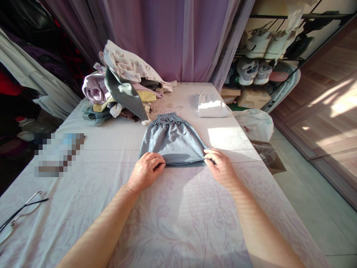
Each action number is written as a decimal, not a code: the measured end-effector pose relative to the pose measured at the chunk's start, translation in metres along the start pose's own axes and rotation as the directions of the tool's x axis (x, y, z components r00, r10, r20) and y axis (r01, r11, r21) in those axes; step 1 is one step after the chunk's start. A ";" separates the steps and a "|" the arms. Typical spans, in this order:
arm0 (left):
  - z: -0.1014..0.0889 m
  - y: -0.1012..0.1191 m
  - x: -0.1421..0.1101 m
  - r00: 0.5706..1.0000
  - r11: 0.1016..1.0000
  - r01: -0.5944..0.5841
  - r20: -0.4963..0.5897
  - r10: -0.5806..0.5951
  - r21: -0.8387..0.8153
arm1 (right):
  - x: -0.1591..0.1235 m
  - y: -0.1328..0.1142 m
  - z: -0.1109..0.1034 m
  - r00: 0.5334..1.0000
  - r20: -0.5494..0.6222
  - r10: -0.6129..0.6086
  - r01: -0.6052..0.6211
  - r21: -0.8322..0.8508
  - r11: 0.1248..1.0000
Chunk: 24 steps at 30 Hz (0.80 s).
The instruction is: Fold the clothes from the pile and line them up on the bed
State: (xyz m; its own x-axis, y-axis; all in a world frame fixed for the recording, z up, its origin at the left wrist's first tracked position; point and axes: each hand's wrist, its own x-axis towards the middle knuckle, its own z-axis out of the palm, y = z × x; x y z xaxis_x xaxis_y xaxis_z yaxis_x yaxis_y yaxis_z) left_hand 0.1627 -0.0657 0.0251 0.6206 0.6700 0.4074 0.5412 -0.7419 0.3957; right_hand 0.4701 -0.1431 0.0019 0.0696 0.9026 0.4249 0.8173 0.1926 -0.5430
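While we look down at the bed, our left hand (pixel 145 172) and right hand (pixel 221 168) both sit on the near hem of a grey garment (pixel 173 139), which lies flat and folded between and ahead of them. Our left fingers (pixel 154 159) are curled closed over the hem, and our right fingers (pixel 210 158) pinch its other end, so both hands grip it. The garment's elastic waistband points away from the fingers.

Beyond the waistband, to the right, lies a folded white garment (pixel 210 105). Ahead and left of the fingers stands a mixed pile of clothes (pixel 119 85). Further left, a pixelated patch (pixel 58 154) covers something on the floral bed sheet (pixel 178 223), and glasses (pixel 21 214) lie near its left edge.

Off the bed's right side, past our right hand, an open cardboard box (pixel 267 156) holds a dark plastic bag (pixel 263 152), and a white plastic bag (pixel 253 124) sits just behind it. Further on, cardboard boxes (pixel 252 98) stand below a shoe rack (pixel 256 52) holding sneakers (pixel 247 70), with a purple curtain (pixel 178 37) behind the bed.
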 end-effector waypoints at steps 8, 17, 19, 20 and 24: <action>-0.001 0.002 0.001 0.998 0.999 -0.024 0.051 0.023 0.032 | -0.003 0.001 -0.004 0.997 0.065 -0.034 0.042 -0.128 0.991; -0.002 0.001 0.001 0.997 0.998 -0.056 0.057 0.054 0.031 | -0.001 0.000 -0.009 0.995 0.076 -0.064 0.072 -0.117 0.990; -0.001 -0.001 0.001 0.996 0.997 -0.071 0.048 0.069 0.035 | 0.000 0.002 -0.009 0.996 0.053 -0.066 0.071 -0.102 0.992; 0.000 -0.001 0.001 0.996 0.997 -0.074 0.044 0.072 0.037 | 0.001 0.003 -0.009 0.997 0.043 -0.064 0.068 -0.092 0.993; 0.000 -0.002 0.000 0.998 0.997 -0.065 0.026 0.064 0.035 | 0.002 0.007 -0.013 0.999 0.012 -0.031 0.031 -0.033 0.999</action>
State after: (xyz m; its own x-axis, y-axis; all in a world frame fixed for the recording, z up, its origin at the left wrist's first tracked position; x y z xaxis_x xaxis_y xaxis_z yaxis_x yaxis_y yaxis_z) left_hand 0.1617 -0.0643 0.0250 0.6690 0.6199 0.4102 0.5190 -0.7846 0.3392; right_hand 0.4833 -0.1446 0.0081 0.0371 0.9009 0.4325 0.8378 0.2078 -0.5049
